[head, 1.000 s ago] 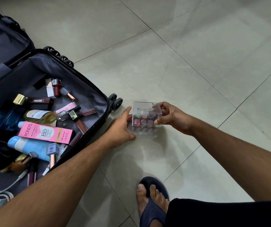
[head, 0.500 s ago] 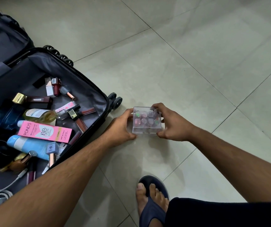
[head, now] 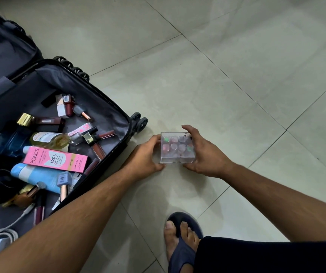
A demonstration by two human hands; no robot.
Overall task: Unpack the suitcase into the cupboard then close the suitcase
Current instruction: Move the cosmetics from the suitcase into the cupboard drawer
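Head view shows a clear plastic organiser box (head: 177,148) held between both hands, low over the tiled floor (head: 217,75) just beside the wheeled corner of the open suitcase (head: 117,115). The left hand (head: 145,158) grips its left wall with the fingers curled round the side; the right hand (head: 205,152) grips the right wall, thumb at the near edge and fingers wrapped over the far top corner. Whether the box's base touches the floor cannot be told.

The step in hand looks like carrying this box out toward the cupboard, which is not in view. To do it well the box should stay level and its open top upward, since the small pieces inside sit loose in their cells and would likely spill on a tilt. The smooth walls probably offer little friction, so a hand shifted under the base would be safer than a squeeze from the sides alone.

The box is see-through and squarish, divided into small cells holding what appear to be lipsticks with pink, mauve and green ends facing up.

Most of the unpacking seems still ahead: the suitcase holds a pink Pond's BB cream carton (head: 57,159), a light blue tube (head: 34,177), a blue perfume bottle (head: 8,142), a pale yellow bottle (head: 49,139), lip glosses and a white cable (head: 4,230).
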